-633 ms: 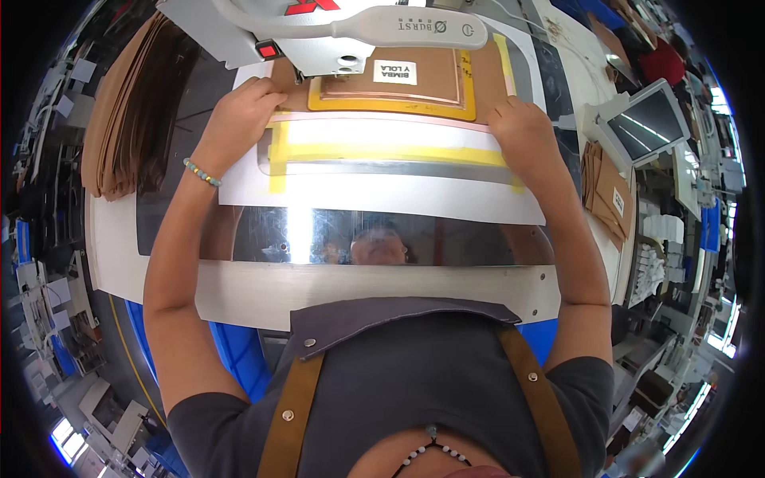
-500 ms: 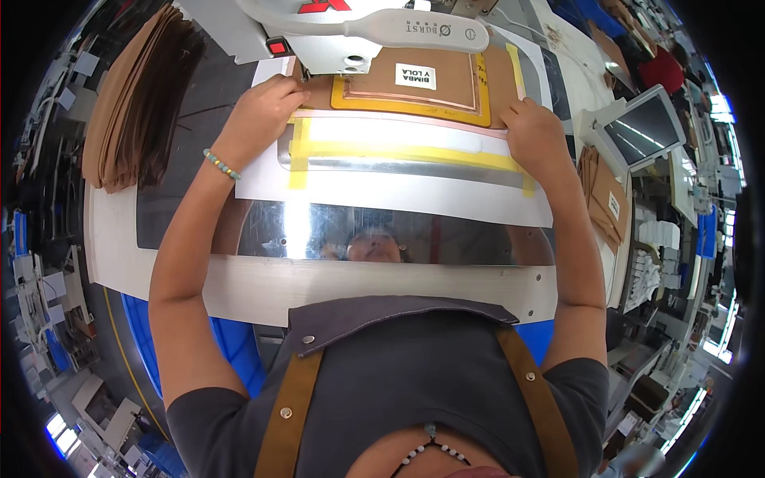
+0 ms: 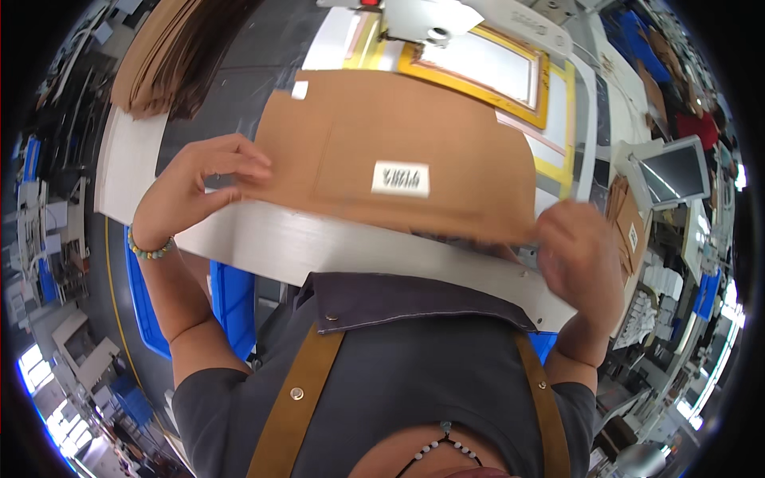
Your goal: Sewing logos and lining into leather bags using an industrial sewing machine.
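A brown sheet, perhaps leather or card, carries a white label with dark print and is tilted in front of me over the table's near edge. My left hand, with a beaded bracelet at its wrist, is at the sheet's left edge; its fingertips touch the sheet while thumb and fingers stay apart. At the right corner my right hand, blurred by motion, is closed on the sheet's edge. Behind the sheet lies a yellow-edged frame with a white middle, below the white machine head.
A stack of brown sheets stands at the far left. On the right are a monitor and more brown labelled pieces. Blue bins sit under the pale table edge.
The brown sheet has come out from under the frame and machine head toward me, with both hands moving nearer. The frame stays behind, now showing white inside.
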Demonstrator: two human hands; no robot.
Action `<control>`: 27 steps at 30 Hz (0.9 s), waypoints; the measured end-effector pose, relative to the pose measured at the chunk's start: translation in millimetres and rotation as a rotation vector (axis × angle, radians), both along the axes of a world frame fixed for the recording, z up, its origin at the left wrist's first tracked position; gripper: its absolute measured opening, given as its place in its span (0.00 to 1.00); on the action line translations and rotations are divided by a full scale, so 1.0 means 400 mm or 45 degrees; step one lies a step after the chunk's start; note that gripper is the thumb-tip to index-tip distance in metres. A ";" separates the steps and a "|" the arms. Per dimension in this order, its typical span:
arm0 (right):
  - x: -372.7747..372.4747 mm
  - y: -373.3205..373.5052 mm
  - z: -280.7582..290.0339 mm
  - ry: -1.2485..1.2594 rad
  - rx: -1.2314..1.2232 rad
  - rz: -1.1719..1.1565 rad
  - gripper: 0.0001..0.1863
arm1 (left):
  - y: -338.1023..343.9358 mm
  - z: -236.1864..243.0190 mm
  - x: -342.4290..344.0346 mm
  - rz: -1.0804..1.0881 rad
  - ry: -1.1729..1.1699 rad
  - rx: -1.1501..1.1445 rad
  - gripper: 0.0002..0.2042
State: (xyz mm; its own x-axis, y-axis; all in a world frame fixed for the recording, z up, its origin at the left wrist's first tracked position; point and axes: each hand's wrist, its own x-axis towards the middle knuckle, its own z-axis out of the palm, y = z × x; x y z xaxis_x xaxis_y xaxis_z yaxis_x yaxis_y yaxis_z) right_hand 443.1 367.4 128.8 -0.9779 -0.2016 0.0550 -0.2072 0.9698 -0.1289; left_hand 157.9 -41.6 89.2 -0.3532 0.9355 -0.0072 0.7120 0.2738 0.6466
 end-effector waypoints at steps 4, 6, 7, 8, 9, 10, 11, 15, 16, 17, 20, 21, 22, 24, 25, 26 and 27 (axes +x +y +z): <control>-0.056 -0.090 -0.071 -0.118 -0.343 0.202 0.10 | -0.082 -0.095 0.039 0.310 -0.158 -0.023 0.27; -0.118 -0.139 -0.110 -0.054 -0.280 0.207 0.09 | -0.097 -0.162 0.025 0.510 -0.141 -0.032 0.30; -0.151 -0.163 -0.128 0.025 -0.212 0.195 0.08 | -0.092 -0.178 0.036 0.635 -0.096 -0.015 0.31; -0.185 -0.191 -0.145 -0.053 -0.290 0.251 0.07 | -0.093 -0.190 0.049 0.760 -0.048 0.002 0.33; -0.211 -0.223 -0.167 -0.070 -0.292 0.272 0.07 | -0.094 -0.202 0.060 0.783 -0.062 -0.003 0.33; -0.236 -0.260 -0.189 -0.068 -0.349 0.343 0.06 | -0.097 -0.206 0.068 0.742 0.017 -0.011 0.35; -0.259 -0.295 -0.211 -0.065 -0.408 0.413 0.06 | -0.103 -0.212 0.076 0.701 0.096 -0.020 0.36; -0.354 -0.404 -0.286 0.000 -0.483 0.542 0.06 | -0.122 -0.232 0.078 0.686 0.087 -0.020 0.35; -0.375 -0.433 -0.302 0.001 -0.566 0.543 0.07 | -0.120 -0.231 0.080 0.691 0.082 -0.023 0.35; -0.394 -0.459 -0.319 0.002 -0.648 0.541 0.07 | -0.117 -0.228 0.082 0.692 0.053 -0.010 0.34; -0.449 -0.527 -0.370 0.111 -0.679 0.503 0.07 | -0.115 -0.242 0.077 0.677 0.060 0.045 0.33; -0.457 -0.538 -0.379 0.104 -0.675 0.508 0.07 | -0.117 -0.252 0.078 0.665 0.098 0.088 0.32; -0.464 -0.546 -0.386 0.101 -0.677 0.476 0.07 | -0.118 -0.257 0.078 0.670 0.092 0.093 0.32; -0.472 -0.552 -0.395 0.090 -0.680 0.452 0.08 | -0.120 -0.261 0.078 0.655 0.119 0.144 0.32; -0.476 -0.554 -0.398 0.026 -0.739 0.405 0.06 | -0.120 -0.261 0.079 0.667 0.114 0.141 0.32; -0.480 -0.555 -0.401 -0.038 -0.797 0.356 0.05 | -0.117 -0.260 0.080 0.672 0.083 0.143 0.32; -0.481 -0.559 -0.401 -0.041 -0.793 0.357 0.05 | -0.119 -0.263 0.079 0.669 0.056 0.152 0.31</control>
